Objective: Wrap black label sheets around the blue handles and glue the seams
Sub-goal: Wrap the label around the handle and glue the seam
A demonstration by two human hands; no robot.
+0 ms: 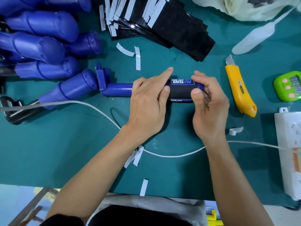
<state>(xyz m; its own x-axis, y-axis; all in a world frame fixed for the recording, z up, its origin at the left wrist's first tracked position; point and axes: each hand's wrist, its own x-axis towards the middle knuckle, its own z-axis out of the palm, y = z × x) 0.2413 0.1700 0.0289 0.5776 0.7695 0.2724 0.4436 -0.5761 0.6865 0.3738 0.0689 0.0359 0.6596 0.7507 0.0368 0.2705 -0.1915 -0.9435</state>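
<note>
A teal-green worktop (65, 152) fills the view. A heap of moulded blue plastic handles (42, 46) lies at its far left, and a fanned stack of glossy black label sheets (171, 28) with white backing strips lies at the far centre, both close enough to feed the job.

In the middle, lifted just above the surface, the left hand (146, 105) and right hand (210, 108) hold one blue tubular handle (119, 89) level between them. Each hand's fingers (166, 73) curl round the handle and each thumb presses on the black printed label (180, 93), probably to keep the wrap tight while it beds down. The label sits smooth round the barrel, blue showing at both ends, with white and blue lettering uppermost; the seam is not visible.

A yellow utility knife (237, 90) lies to the right, and peeled white paper strips (137, 58) are scattered about.
</note>
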